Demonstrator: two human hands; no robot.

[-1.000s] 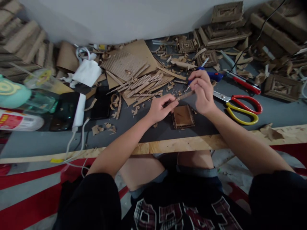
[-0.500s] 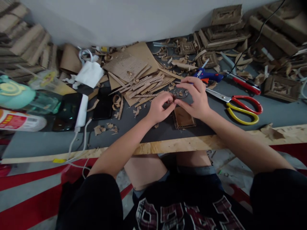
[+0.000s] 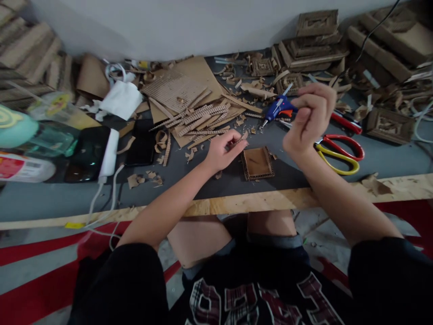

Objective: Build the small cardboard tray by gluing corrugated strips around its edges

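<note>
Head view | left hand (image 3: 221,151) pinching cardboard piece (image 3: 244,136) | right hand (image 3: 310,121) raised, half-curled, grip unclear

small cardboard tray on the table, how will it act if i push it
The small cardboard tray is probably light, being thin corrugated board. Its low edge walls should keep it fairly stiff. Lying flat and squarish, it would likely slide on the table rather than roll or tip.

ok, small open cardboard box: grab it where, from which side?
I'd pinch the box across its left and right walls, from above on the near side: it lies flat, open side up, with raised walls, and the held cardboard piece is close to its far-left corner.
</note>
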